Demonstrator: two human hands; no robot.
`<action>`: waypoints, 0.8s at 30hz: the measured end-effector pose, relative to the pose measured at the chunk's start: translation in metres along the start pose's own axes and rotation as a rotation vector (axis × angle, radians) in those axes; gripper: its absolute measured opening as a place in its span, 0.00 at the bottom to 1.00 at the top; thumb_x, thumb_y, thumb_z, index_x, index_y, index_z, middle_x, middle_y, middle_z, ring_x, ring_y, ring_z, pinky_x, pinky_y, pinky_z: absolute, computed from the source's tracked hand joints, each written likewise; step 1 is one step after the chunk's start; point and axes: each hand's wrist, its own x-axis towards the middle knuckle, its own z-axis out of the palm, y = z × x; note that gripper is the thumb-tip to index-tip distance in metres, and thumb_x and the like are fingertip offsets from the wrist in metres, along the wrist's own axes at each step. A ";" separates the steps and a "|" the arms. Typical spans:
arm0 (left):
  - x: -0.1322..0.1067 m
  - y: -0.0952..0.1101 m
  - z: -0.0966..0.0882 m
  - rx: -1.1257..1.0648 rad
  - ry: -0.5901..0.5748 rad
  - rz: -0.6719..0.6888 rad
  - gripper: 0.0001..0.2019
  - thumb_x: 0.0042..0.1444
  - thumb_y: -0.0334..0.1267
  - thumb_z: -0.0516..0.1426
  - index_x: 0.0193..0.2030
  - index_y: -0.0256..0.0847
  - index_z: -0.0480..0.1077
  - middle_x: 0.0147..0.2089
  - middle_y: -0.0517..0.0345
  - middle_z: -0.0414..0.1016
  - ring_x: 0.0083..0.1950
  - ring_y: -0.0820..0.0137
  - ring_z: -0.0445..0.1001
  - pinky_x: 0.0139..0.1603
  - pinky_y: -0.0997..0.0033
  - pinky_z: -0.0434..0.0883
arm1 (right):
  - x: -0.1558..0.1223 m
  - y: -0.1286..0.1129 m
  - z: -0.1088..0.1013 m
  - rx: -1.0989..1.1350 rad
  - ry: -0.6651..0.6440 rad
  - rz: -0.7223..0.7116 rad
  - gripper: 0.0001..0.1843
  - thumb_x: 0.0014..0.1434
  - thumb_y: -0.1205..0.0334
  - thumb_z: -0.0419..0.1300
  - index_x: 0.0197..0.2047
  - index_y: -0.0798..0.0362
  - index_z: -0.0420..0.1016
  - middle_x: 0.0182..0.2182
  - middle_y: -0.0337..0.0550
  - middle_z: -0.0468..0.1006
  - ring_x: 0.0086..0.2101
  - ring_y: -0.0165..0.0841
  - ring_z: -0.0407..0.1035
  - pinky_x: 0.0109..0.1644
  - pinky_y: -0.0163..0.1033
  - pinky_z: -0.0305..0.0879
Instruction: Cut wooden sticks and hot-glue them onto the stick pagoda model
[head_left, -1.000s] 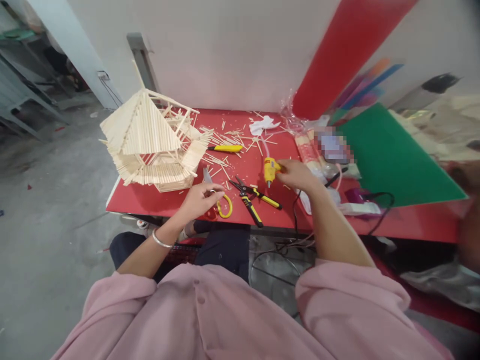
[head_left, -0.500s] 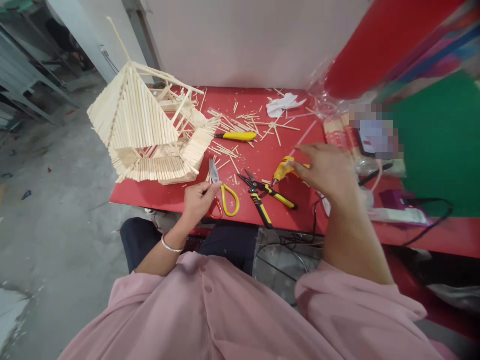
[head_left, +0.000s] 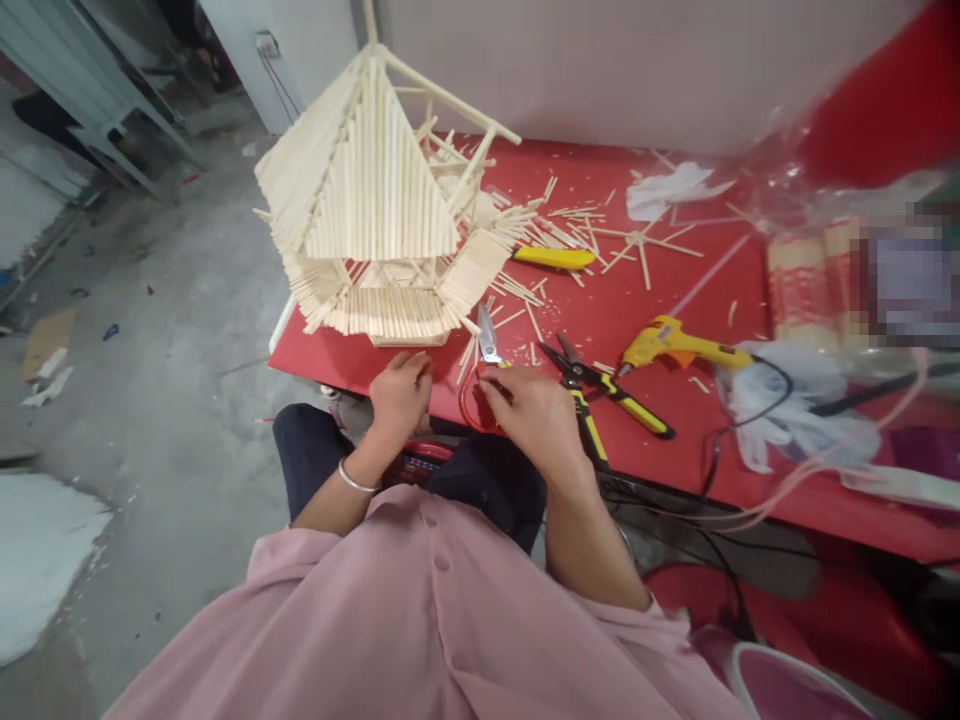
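Observation:
My left hand is at the front table edge below the stick house, fingers curled closed; whatever they hold is hidden. My right hand is over the handles of the scissors, covering most of the yellow loop, thumb and fingers drawn together. Whether it grips the scissors or a small piece cannot be made out. Right of it lie black-and-yellow pliers with their jaws apart, and a yellow glue gun. Behind the scissors is a yellow cutter knife.
Loose sticks and a star-shaped stick piece are scattered over the red table. Crumpled white paper lies near the wall. A plastic bag, cables and packs of sticks are on the right.
My right hand has left the glue gun and come left over the scissors' handles. My left hand has moved away from the scissors, toward the house. The view has shifted.

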 end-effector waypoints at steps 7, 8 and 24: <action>0.014 -0.010 0.009 0.162 0.045 -0.023 0.14 0.68 0.39 0.51 0.44 0.39 0.77 0.46 0.45 0.80 0.43 0.62 0.77 0.41 0.67 0.67 | 0.004 -0.022 0.014 -0.042 0.042 -0.021 0.14 0.66 0.58 0.54 0.45 0.49 0.81 0.43 0.43 0.82 0.42 0.36 0.75 0.42 0.37 0.64; 0.014 -0.010 0.010 0.151 0.046 -0.011 0.14 0.68 0.38 0.50 0.41 0.38 0.77 0.45 0.44 0.80 0.43 0.62 0.77 0.40 0.66 0.66 | 0.004 -0.024 0.016 -0.043 0.045 -0.024 0.14 0.66 0.58 0.54 0.45 0.49 0.81 0.43 0.43 0.82 0.42 0.35 0.75 0.42 0.37 0.64; -0.019 0.004 -0.026 -1.508 -0.334 -0.305 0.21 0.39 0.42 0.74 0.34 0.37 0.70 0.21 0.61 0.75 0.20 0.76 0.73 0.18 0.83 0.65 | 0.003 -0.046 0.013 0.671 0.133 -0.185 0.10 0.62 0.57 0.62 0.35 0.50 0.83 0.30 0.40 0.78 0.33 0.28 0.72 0.39 0.34 0.67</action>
